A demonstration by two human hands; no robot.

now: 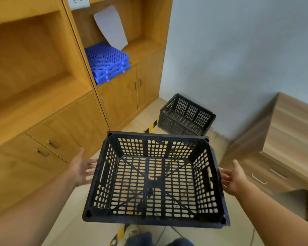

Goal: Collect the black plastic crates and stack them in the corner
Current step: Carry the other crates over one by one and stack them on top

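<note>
A black perforated plastic crate [157,135] hangs in front of me above the tiled floor, its open top facing up and nothing inside. My left hand [80,167] presses against its left wall with the fingers tucked behind the rim. My right hand [236,178] holds the right wall in the same way. A second black crate [185,116] of the same kind stands on the floor in the corner ahead, against the grey wall and beside the cabinet.
Wooden cabinets [64,125] line the left side; one shelf holds stacked blue plastic grids [108,63] and a white sheet [112,27]. A wooden drawer unit [283,139] stands on the right. Yellow-black tape [152,126] runs along the floor. My shoe [132,231] shows below the crate.
</note>
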